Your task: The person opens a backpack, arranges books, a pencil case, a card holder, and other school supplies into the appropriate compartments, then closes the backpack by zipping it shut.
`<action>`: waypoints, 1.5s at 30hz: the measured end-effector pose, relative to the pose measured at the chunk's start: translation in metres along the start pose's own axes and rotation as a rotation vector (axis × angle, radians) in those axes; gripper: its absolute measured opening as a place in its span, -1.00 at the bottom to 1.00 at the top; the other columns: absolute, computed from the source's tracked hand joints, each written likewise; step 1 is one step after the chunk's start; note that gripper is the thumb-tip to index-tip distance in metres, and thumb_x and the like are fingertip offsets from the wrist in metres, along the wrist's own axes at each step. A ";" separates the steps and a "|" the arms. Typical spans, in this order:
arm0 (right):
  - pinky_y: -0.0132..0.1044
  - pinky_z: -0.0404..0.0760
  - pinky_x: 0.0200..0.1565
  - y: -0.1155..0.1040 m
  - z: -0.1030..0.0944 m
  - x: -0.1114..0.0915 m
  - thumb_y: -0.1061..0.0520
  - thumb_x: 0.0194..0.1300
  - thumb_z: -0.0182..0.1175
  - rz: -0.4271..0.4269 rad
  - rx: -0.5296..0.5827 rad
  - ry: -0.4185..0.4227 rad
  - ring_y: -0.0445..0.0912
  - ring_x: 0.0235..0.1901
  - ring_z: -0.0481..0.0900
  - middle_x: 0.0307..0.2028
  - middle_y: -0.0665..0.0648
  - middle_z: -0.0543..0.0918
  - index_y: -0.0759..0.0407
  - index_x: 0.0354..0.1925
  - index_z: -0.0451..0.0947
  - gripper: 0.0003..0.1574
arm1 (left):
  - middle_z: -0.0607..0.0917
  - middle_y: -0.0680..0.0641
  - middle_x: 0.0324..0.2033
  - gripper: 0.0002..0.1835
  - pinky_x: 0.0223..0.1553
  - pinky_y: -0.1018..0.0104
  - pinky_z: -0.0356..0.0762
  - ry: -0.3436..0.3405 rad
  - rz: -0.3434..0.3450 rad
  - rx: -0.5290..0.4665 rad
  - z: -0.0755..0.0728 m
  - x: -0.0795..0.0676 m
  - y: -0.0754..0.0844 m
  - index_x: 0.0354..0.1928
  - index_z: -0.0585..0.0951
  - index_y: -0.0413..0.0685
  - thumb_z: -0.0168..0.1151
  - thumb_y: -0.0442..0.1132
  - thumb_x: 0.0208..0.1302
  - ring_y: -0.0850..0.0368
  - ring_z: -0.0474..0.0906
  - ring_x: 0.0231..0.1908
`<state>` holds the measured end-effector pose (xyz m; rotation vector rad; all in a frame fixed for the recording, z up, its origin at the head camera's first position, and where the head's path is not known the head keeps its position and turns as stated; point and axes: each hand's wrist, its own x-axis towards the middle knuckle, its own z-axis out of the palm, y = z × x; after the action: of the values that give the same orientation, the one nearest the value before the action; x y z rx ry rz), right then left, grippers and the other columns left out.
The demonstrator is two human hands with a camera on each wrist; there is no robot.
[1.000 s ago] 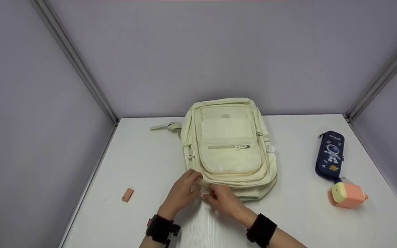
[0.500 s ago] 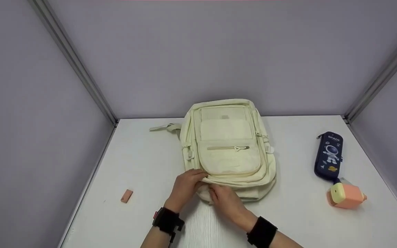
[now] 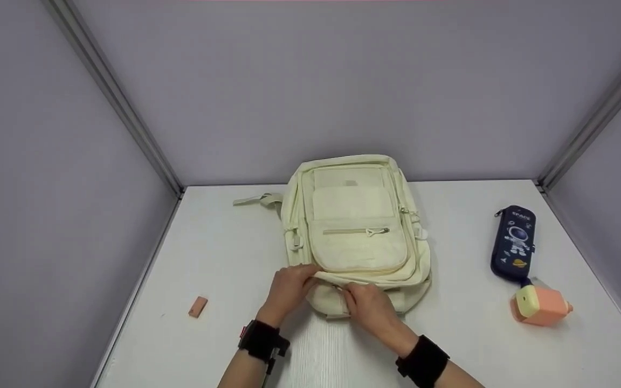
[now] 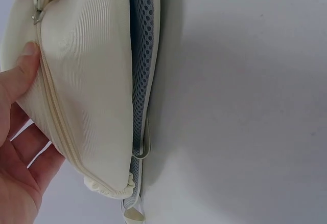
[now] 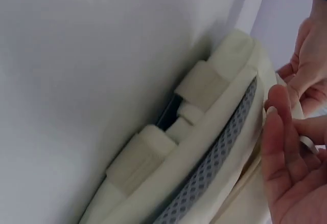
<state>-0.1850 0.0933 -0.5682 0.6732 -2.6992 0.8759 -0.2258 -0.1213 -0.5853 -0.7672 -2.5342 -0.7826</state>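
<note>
On the counter (image 3: 224,248), the left hand (image 3: 286,291) grips the backpack (image 3: 356,248) by its near edge; the right hand (image 3: 373,308) pinches its zipper pull (image 4: 37,16), seemingly zipping; next, steady drawing onward.

Lilac-grey walls (image 3: 310,81) with apparently metal corner posts (image 3: 122,102) stand around a white table (image 3: 229,242).

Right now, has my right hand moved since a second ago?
Yes. In the head view, your right hand has moved rightward along the backpack's near edge, closer to the navy SPACE pencil case.
</note>
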 end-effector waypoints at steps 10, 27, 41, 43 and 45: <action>-0.31 0.38 -0.59 0.019 -0.019 -0.009 0.15 0.26 0.34 -0.019 -0.124 -0.031 -0.26 -0.62 0.41 -0.60 -0.14 0.52 0.00 -0.45 0.62 -0.86 | 0.76 0.14 -0.25 -0.83 -0.30 0.26 0.60 -0.024 -0.039 -0.024 -0.001 0.001 0.003 -0.15 0.75 0.13 0.36 -0.15 0.21 0.21 0.68 -0.27; -0.35 0.40 -0.55 0.078 -0.058 -0.036 0.05 0.41 0.20 0.175 0.143 -0.283 -0.31 -0.62 0.39 -0.63 -0.21 0.45 -0.05 -0.42 0.60 -0.79 | 0.76 0.07 -0.22 -0.82 -0.31 0.20 0.62 0.011 0.009 0.002 -0.002 -0.004 0.002 -0.19 0.74 0.07 0.42 -0.25 0.14 0.11 0.69 -0.26; -0.22 0.37 -0.46 0.097 -0.069 -0.043 0.11 0.43 0.16 0.311 -0.001 -0.302 -0.20 -0.56 0.37 -0.58 -0.11 0.43 0.03 -0.42 0.50 -0.78 | 0.73 0.03 -0.21 -0.80 -0.05 0.18 0.57 0.013 0.012 -0.007 -0.013 -0.006 0.001 -0.21 0.72 -0.03 0.44 -0.40 0.11 0.08 0.63 -0.08; -0.19 0.39 -0.42 0.098 -0.068 -0.043 0.14 0.44 0.14 0.314 0.004 -0.317 -0.18 -0.52 0.37 -0.55 -0.08 0.45 0.06 -0.40 0.48 -0.79 | 0.71 -0.01 -0.20 -0.75 0.03 0.17 0.51 0.000 0.076 0.029 -0.011 -0.004 0.006 -0.20 0.67 -0.08 0.46 -0.43 0.07 0.01 0.59 -0.03; -0.17 0.40 -0.39 0.097 -0.067 -0.044 0.18 0.44 0.13 0.316 0.020 -0.328 -0.17 -0.50 0.38 -0.53 -0.05 0.46 0.09 -0.40 0.47 -0.79 | 0.68 -0.04 -0.15 -0.73 0.14 0.13 0.43 -0.015 0.152 0.074 -0.009 0.000 0.012 -0.19 0.62 -0.09 0.47 -0.41 0.06 -0.06 0.55 0.04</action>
<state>-0.1899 0.2186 -0.5782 0.4301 -3.1565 0.9337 -0.2167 -0.1183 -0.5740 -0.9312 -2.4678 -0.6313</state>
